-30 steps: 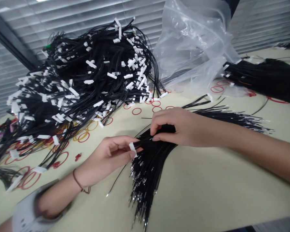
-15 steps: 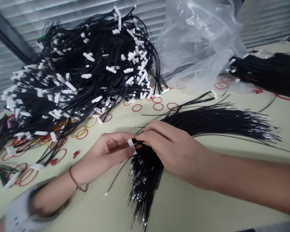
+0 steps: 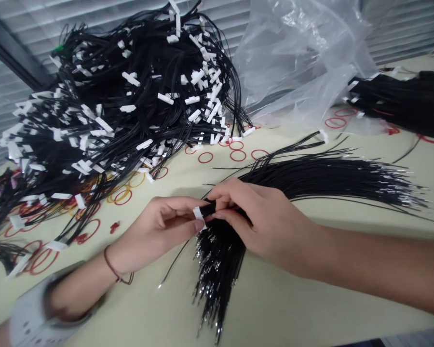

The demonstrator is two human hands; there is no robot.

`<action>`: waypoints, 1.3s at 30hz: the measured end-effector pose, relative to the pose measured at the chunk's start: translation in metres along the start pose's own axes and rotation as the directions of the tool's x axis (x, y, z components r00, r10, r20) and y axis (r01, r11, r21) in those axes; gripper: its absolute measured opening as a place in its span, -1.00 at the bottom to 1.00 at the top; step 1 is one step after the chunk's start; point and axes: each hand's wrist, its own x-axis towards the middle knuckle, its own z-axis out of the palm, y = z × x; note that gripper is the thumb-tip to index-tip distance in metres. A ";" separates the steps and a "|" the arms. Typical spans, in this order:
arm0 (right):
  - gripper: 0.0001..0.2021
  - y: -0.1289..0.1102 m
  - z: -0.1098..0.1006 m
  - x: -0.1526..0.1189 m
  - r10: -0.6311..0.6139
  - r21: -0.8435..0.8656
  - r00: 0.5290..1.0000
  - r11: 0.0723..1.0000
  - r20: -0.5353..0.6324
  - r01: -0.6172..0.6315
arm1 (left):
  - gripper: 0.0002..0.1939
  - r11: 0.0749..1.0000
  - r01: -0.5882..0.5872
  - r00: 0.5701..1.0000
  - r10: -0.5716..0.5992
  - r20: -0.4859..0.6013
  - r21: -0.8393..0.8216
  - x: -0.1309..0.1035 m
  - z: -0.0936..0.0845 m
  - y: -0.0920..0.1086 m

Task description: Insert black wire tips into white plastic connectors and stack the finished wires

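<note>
My left hand (image 3: 166, 226) pinches a small white connector (image 3: 199, 217) between thumb and fingers. Short black wires run from the connector towards my right hand (image 3: 271, 221), whose thumb and fingertips are closed on them just beside it. Under both hands lies a thick bundle of black wires (image 3: 220, 270) with shiny metal tips, bent towards me. A second fan of black wires (image 3: 332, 180) stretches to the right, its bare tips pointing away from my right hand. A single loose wire end (image 3: 161, 285) sticks out below my left hand.
A big heap of black wires with white connectors (image 3: 141, 96) fills the back left. Red rubber bands (image 3: 237, 155) lie scattered on the pale table (image 3: 296, 308). A clear plastic bag (image 3: 296, 62) stands by the blinds, and another black wire bundle (image 3: 408, 101) lies far right.
My right thumb has come into sight against the wires by the connector, and the right fingers have shifted slightly. My left hand keeps its pinch on the connector. The view has moved a little.
</note>
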 end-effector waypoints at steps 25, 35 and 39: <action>-0.84 0.021 -0.029 0.035 0.064 -0.019 0.994 0.998 -0.089 -0.065 | -0.74 0.992 0.047 0.999 -0.050 -0.021 -0.120 0.000 0.002 -0.001; -0.83 0.035 -0.022 0.036 0.061 0.026 0.976 0.997 0.207 -0.068 | -0.75 0.994 0.034 0.999 -0.035 -0.007 -0.105 -0.002 0.002 -0.004; -0.88 0.021 -0.028 0.033 0.044 0.013 0.991 0.999 -0.126 -0.042 | -0.76 0.990 0.055 0.998 -0.060 -0.034 -0.128 -0.002 0.001 -0.004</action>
